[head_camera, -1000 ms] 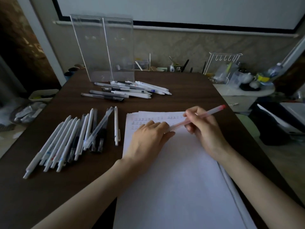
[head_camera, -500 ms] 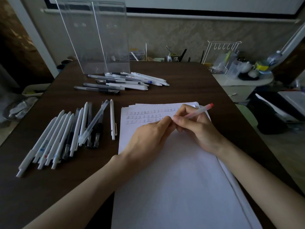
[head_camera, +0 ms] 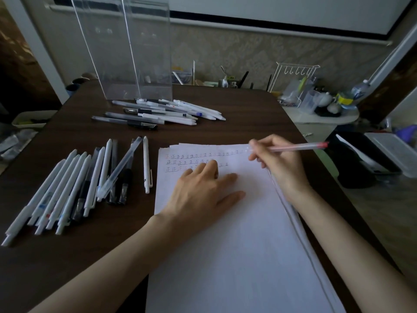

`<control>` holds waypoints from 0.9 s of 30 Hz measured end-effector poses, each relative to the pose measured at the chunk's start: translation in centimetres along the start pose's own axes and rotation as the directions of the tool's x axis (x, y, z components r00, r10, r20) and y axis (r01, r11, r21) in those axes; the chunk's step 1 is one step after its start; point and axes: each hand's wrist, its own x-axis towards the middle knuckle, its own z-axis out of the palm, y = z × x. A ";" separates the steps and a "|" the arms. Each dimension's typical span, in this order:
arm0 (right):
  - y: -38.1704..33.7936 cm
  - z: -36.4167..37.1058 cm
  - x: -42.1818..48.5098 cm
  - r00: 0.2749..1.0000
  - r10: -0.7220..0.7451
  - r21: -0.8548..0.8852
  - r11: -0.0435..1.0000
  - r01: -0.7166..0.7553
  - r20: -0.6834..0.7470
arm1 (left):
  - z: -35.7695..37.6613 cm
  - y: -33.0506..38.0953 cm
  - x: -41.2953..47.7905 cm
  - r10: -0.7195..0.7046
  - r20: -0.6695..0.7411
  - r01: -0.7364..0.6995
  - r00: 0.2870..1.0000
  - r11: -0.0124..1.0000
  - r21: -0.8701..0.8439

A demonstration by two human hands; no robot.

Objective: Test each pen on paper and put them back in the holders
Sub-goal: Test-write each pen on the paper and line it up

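White paper [head_camera: 225, 245], a loose stack of sheets, lies on the dark wood counter [head_camera: 67, 256] in the head view, and everything else is placed from it. Three short rows of small written marks [head_camera: 191, 158], some red and some dark, run along its far edge. The left hand [head_camera: 200, 190] lies flat on the upper part of the paper with fingers straight and spread, its grip slack and holding nothing, the fingertips covering part of the lower rows. The right hand [head_camera: 277, 163] is over the paper's far right corner, its grip closed round a clear-barrelled red pen [head_camera: 300, 146] pinched between thumb and fingers. The pen lies nearly level, its red end pointing away to the right past the paper's edge and its tip above the end of the first row; the tip is blurred, so I cannot tell whether it touches the sheet. Just left of the paper lies a single white pen [head_camera: 146, 163], and further left a row of pens [head_camera: 74, 184], mostly white with a few dark ones, fanned side by side. Beyond the paper's far left corner sits a pile of pens [head_camera: 162, 111], and behind that stand two tall clear holders [head_camera: 126, 53] side by side. Off the counter, beyond the paper to the right, stands a white wire rack [head_camera: 295, 82].
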 end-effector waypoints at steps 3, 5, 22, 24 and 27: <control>0.2 1.6 0.5 0.999 0.012 -0.113 0.994 -0.006 0.049 | 0.4 -0.2 0.0 0.010 -0.025 -0.010 1.000 1.000 0.010; 0.2 2.4 1.2 0.999 0.021 -0.202 0.979 -0.012 0.042 | 0.4 -0.2 -0.1 0.012 -0.015 -0.012 1.000 1.000 0.015; 0.0 3.4 0.9 0.992 -0.089 -0.445 0.887 0.121 0.092 | 0.3 0.4 -0.4 -0.086 -0.002 0.086 0.996 0.996 0.011; -0.2 3.4 0.8 0.991 -0.083 -0.451 0.884 0.120 0.101 | -0.2 0.4 -0.3 -0.137 0.029 0.140 0.990 0.983 -0.115; -0.5 3.3 0.6 0.993 -0.071 -0.458 0.882 0.108 0.098 | -0.3 0.3 -0.2 -0.214 0.010 0.206 0.977 0.928 -0.310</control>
